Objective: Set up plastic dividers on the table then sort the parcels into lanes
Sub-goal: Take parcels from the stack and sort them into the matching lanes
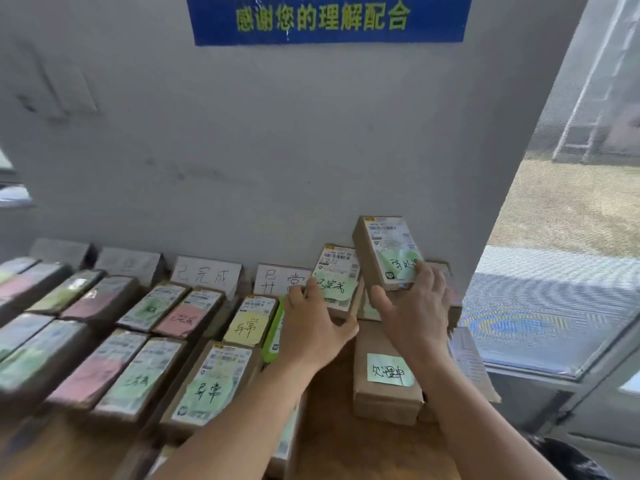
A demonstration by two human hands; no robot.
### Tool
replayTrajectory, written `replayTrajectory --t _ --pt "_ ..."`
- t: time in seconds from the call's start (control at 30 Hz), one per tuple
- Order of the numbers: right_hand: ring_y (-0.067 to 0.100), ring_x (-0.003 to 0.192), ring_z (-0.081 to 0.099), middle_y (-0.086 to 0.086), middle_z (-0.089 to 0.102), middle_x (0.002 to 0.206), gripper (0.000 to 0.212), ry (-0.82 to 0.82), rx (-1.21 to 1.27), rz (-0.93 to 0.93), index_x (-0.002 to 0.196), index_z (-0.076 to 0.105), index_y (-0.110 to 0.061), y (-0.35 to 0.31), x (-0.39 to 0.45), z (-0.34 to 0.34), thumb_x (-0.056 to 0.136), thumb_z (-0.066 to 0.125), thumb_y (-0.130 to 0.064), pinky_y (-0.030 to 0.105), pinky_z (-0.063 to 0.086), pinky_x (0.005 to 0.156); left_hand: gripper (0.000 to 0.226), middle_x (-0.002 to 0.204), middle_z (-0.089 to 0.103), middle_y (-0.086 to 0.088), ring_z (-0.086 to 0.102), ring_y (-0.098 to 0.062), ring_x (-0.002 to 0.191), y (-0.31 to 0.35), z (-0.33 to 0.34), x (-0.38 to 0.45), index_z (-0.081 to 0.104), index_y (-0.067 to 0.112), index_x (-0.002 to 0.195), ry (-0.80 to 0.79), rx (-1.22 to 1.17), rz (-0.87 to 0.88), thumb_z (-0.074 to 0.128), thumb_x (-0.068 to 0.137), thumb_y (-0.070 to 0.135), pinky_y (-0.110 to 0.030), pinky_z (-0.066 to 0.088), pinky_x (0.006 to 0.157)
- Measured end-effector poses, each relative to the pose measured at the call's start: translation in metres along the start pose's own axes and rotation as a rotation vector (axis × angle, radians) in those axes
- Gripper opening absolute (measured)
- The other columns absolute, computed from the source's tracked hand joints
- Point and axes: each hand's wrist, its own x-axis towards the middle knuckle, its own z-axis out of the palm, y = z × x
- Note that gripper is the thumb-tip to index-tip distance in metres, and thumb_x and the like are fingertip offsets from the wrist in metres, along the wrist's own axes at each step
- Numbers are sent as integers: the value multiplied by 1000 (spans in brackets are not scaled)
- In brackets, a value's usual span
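Note:
Several brown cardboard parcels with shipping labels and coloured sticky notes lie in rows across the wooden table (pixel 332 420). My left hand (pixel 311 320) grips a parcel with a green note (pixel 337 271) near the wall. My right hand (pixel 415 306) holds another parcel with a green note (pixel 384 251), tilted up above the stack at the right. A green plastic divider (pixel 273 337) stands between the lane with a yellow-note parcel (pixel 249 320) and my left hand. White folded lane signs (pixel 207 275) stand along the wall.
A larger box with a green note (pixel 384 372) lies below my right hand. The grey wall (pixel 242 150) stands right behind the signs. A window (pixel 554 271) is at the right. Papers (pixel 467 355) lie by the table's right edge.

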Motion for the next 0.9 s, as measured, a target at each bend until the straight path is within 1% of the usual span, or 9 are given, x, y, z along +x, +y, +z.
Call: replayTrajectory --t 0.13,0.17,0.27,0.4,0.47,0.57,0.63,0.7,0.9 --pt "29 134 18 9 23 148 87 -17 11 -64 144 21 -13 -23 -32 2 78 65 -49 45 24 109 99 138 30 -6 30 -21 126 -23 -27 -21 19 17 147 39 13 22 60 72 67 -29 43 95" --pt "30 133 19 8 23 148 87 -27 13 -76 144 20 -13 -29 -41 3 78 64 -49 46 25 108 99 140 29 -6 29 -21 128 -30 -33 -27 18 17 148 37 7 23 59 73 67 -30 42 97" --pt "31 133 19 7 23 148 88 -50 24 -85 144 19 -14 -49 -68 7 78 64 -50 48 27 109 97 145 28 -9 24 -24 134 -52 -54 -43 18 16 148 29 -20 12 59 75 66 -37 38 105" --pt "29 135 14 7 18 150 88 -66 9 -139 146 16 -15 -81 -112 18 80 63 -51 48 27 109 100 147 26 -9 22 -28 136 -87 -90 -67 15 17 149 27 -35 -15 54 76 72 -43 36 108" --pt "26 136 13 5 15 151 88 -71 18 -153 146 14 -17 -102 -136 27 81 62 -51 47 25 110 101 147 24 -9 20 -29 136 -108 -109 -80 13 17 149 25 -48 -34 53 76 73 -42 33 109" --pt "25 134 14 4 18 150 88 -65 31 -167 146 15 -18 -136 -173 39 80 62 -52 45 26 109 98 147 22 -10 18 -29 136 -142 -136 -99 16 14 148 40 -59 -34 52 77 71 -44 32 111" --pt "26 133 16 5 19 149 88 -53 37 -181 145 17 -17 -159 -199 48 79 63 -53 45 27 108 97 144 25 -11 22 -28 133 -167 -156 -111 17 13 146 72 -81 -32 55 77 68 -39 31 110" --pt "26 133 17 6 20 148 87 -55 43 -196 145 18 -16 -175 -219 53 80 62 -53 46 27 107 98 144 26 -10 23 -27 133 -184 -171 -121 15 13 147 87 -96 -43 58 76 66 -38 30 108" --pt "27 130 21 5 23 145 84 -52 80 -218 144 20 -15 -227 -277 78 80 64 -48 49 35 104 101 144 26 -9 20 -25 134 -245 -225 -154 14 13 150 119 -70 -97 62 76 62 -37 30 108"
